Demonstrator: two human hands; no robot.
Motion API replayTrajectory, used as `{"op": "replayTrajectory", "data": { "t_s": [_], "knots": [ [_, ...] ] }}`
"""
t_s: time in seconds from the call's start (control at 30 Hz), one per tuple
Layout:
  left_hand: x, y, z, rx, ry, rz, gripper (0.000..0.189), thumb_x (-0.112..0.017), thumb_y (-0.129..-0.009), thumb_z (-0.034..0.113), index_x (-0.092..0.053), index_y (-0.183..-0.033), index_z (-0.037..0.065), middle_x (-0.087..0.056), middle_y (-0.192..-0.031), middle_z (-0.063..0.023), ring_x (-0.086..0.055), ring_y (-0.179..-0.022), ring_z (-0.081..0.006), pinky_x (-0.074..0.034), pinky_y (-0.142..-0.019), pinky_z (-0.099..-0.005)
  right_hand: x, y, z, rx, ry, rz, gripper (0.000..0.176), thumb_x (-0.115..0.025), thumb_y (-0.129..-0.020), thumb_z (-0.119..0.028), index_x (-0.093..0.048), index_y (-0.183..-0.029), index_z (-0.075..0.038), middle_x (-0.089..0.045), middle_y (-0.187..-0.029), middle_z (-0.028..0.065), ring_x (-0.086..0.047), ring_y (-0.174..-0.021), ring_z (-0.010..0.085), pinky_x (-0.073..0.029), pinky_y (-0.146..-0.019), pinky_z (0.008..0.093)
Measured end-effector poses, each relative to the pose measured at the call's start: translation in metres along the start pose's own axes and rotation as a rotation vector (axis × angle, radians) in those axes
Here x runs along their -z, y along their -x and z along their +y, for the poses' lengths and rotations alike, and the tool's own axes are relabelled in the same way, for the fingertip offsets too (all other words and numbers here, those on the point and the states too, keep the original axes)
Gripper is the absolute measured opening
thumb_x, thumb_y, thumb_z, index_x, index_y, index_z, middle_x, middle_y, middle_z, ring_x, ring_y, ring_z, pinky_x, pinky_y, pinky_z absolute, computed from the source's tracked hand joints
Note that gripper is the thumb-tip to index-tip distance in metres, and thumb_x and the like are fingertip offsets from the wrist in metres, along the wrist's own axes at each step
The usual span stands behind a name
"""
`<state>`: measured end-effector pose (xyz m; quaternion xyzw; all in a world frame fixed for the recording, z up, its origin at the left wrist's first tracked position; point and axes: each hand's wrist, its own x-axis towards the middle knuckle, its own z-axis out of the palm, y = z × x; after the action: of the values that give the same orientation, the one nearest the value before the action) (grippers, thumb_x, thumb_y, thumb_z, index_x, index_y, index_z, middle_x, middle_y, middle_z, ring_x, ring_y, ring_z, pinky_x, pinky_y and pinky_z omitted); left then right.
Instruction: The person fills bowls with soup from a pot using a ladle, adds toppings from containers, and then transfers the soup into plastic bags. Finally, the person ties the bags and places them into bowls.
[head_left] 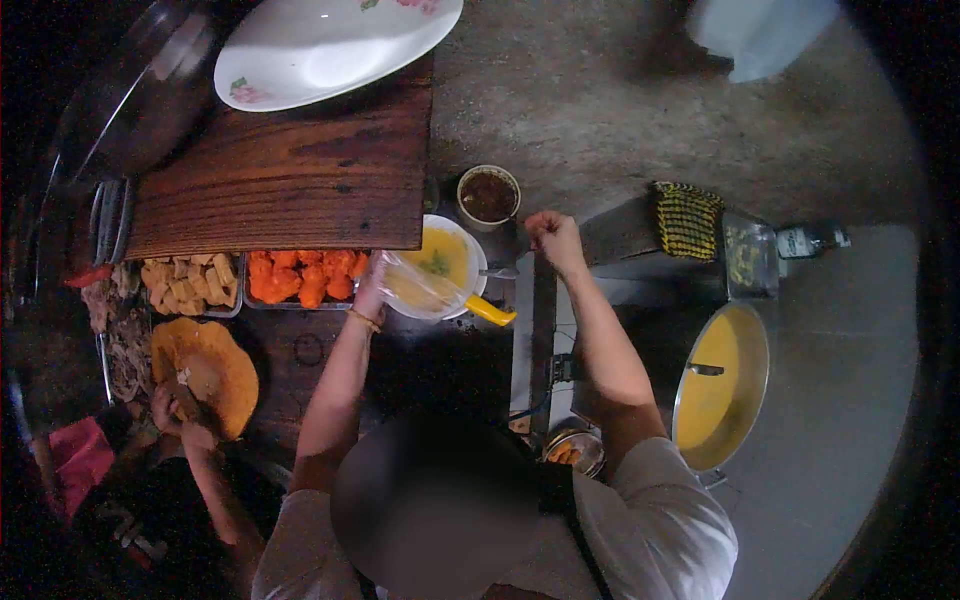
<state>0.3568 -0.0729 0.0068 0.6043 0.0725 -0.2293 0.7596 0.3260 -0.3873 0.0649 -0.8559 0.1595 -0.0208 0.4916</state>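
Note:
My left hand [370,286] is at the left rim of a white bowl [408,306], its fingers closed on a clear plastic bag [418,284] stretched over the bowl. Yellow soup with green herbs [440,262] fills the bowl. A yellow handle [491,311] sticks out at the bowl's lower right; what it belongs to is hidden. My right hand [556,241] hovers right of the bowl with its fingers curled together. Whether anything is between them I cannot make out. Just left of that hand stands a cup of dark brown sauce [489,194].
Left are trays of orange-red food pieces [305,277] and tan chunks [190,283]. Another person's hands [185,415] work over a round wooden board [215,365]. A wooden board [290,175] and large platter [335,50] lie ahead. Right stands a pot of yellow liquid [715,400].

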Motion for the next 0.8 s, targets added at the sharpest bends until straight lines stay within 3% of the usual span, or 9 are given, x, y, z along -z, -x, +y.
{"op": "replayTrajectory", "data": {
  "t_s": [0.07,0.3,0.4,0.47,0.5,0.67,0.73,0.8],
  "knots": [
    [-0.004,0.005,0.006,-0.002,-0.029,0.015,0.057,-0.044,-0.087,0.044,-0.036,-0.126,0.004,-0.043,-0.123,-0.0059,-0.040,-0.112,-0.0161,-0.034,-0.093,-0.0292,0.000,-0.003,0.006,-0.067,-0.314,-0.042,0.010,-0.050,-0.078,0.001,-0.058,-0.083,0.002,-0.053,-0.061,0.0010,-0.048,-0.053,0.0084,-0.039,-0.049,0.0227],
    [-0.005,0.003,0.009,0.017,0.036,0.024,0.054,-0.045,-0.086,0.044,-0.040,-0.122,0.004,-0.047,-0.117,-0.0060,-0.044,-0.106,-0.0158,-0.037,-0.089,-0.0292,0.021,0.023,-0.034,-0.079,-0.273,0.057,0.008,-0.054,-0.080,-0.004,-0.058,-0.083,0.002,-0.053,-0.062,0.0000,-0.048,-0.053,0.0079,-0.038,-0.050,0.0224],
    [-0.008,0.000,0.012,0.039,0.042,0.015,0.052,-0.045,-0.087,0.043,-0.041,-0.121,0.004,-0.046,-0.117,-0.0058,-0.044,-0.106,-0.0158,-0.036,-0.090,-0.0291,0.029,0.056,-0.061,0.098,-0.119,0.063,0.009,-0.054,-0.080,-0.006,-0.058,-0.083,0.002,-0.057,-0.062,0.0055,-0.053,-0.054,0.0126,-0.041,-0.051,0.0251],
    [-0.009,-0.002,0.012,0.025,0.027,0.012,0.051,-0.045,-0.087,0.042,-0.041,-0.121,0.004,-0.046,-0.118,-0.0057,-0.044,-0.107,-0.0159,-0.036,-0.090,-0.0291,0.027,0.081,-0.084,0.383,0.232,0.090,0.009,-0.055,-0.080,-0.007,-0.058,-0.084,0.000,-0.059,-0.066,0.0135,-0.059,-0.059,0.0222,-0.044,-0.054,0.0291],
    [-0.007,-0.007,0.006,0.011,0.041,0.011,0.052,-0.045,-0.087,0.042,-0.041,-0.121,0.004,-0.046,-0.119,-0.0058,-0.044,-0.107,-0.0159,-0.035,-0.091,-0.0290,0.023,0.084,-0.091,0.440,0.242,0.160,0.008,-0.055,-0.079,-0.007,-0.058,-0.084,-0.001,-0.057,-0.071,0.0194,-0.060,-0.067,0.0328,-0.045,-0.057,0.0326],
    [0.000,-0.019,0.005,-0.102,-0.102,-0.054,0.055,-0.044,-0.087,0.042,-0.038,-0.125,0.003,-0.044,-0.122,-0.0064,-0.042,-0.110,-0.0158,-0.034,-0.093,-0.0284,0.009,0.020,-0.050,0.315,0.482,0.222,0.011,-0.055,-0.079,-0.012,-0.059,-0.082,-0.002,-0.058,-0.071,0.0201,-0.057,-0.068,0.0363,-0.046,-0.058,0.0387],
    [-0.012,0.002,0.038,0.073,-0.065,-0.208,0.058,-0.043,-0.087,0.044,-0.035,-0.128,0.004,-0.042,-0.126,-0.0065,-0.041,-0.112,-0.0157,-0.034,-0.094,-0.0287,-0.001,-0.007,-0.029,0.292,0.561,0.217,0.012,-0.054,-0.079,-0.014,-0.059,-0.082,-0.004,-0.058,-0.071,0.0204,-0.058,-0.068,0.0358,-0.047,-0.060,0.0413],
    [-0.015,0.009,0.050,0.073,-0.045,-0.284,0.061,-0.043,-0.086,0.047,-0.033,-0.130,0.007,-0.040,-0.128,-0.0067,-0.040,-0.114,-0.0160,-0.033,-0.094,-0.0296,-0.005,-0.019,-0.032,0.202,0.709,0.055,0.015,-0.054,-0.080,-0.018,-0.060,-0.084,-0.005,-0.058,-0.071,0.0182,-0.057,-0.069,0.0342,-0.046,-0.062,0.0418]
  ]
}}
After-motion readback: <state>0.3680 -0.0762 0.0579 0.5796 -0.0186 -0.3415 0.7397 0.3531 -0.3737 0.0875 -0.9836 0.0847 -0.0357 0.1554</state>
